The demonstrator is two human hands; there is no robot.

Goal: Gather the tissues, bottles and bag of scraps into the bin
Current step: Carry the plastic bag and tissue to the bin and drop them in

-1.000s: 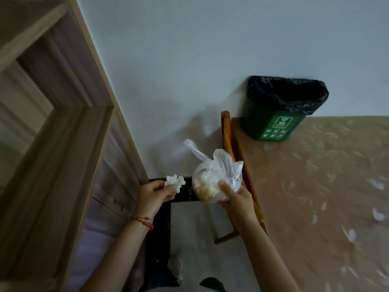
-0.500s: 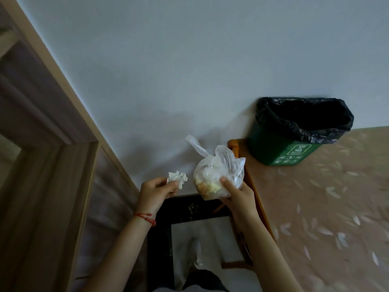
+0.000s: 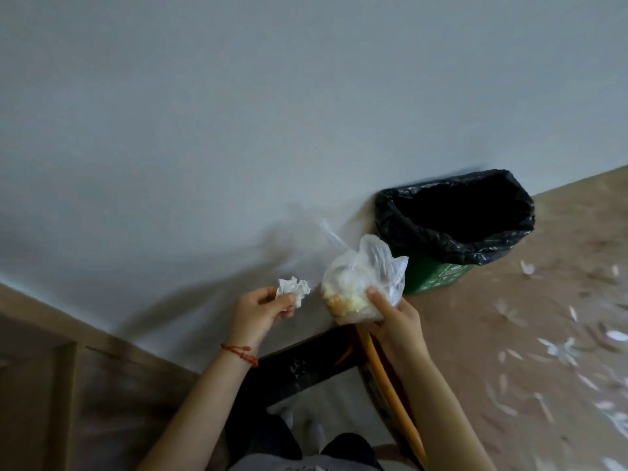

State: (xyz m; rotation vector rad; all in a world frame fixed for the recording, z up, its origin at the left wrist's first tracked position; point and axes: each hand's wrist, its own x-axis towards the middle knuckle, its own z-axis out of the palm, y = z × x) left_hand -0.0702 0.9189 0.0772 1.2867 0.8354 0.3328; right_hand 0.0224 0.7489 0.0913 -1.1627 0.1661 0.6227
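At lower centre of the frame the left hand (image 3: 261,309) pinches one crumpled white paper tissue (image 3: 293,289) between thumb and fingertips. Just to its right, the right hand (image 3: 394,317) is clamped on one clear thin plastic bag of yellowish food scraps (image 3: 356,290), thumb across the front of the bulging bottom, fingers hidden behind it. The two loads sit near each other but apart. The green plastic bin with its black crinkled liner (image 3: 455,219) stands open at right of centre, on the tan flower-patterned floor (image 3: 509,351) against the pale wall (image 3: 238,113); the bag hangs in front of the bin's lower left side, not yet over the mouth.

The tissue should be nearly weightless and soft, so a light pinch is enough, though it could drift when let go. The bag looks limp and slippery, its weight low in the scraps; holding under the lump as now seems steady, and the knotted top with its loose tails would also serve as a handle. Thin film may tear if squeezed hard.

Count: one tissue, one bag, one bin. No bottles show anywhere in the frame.
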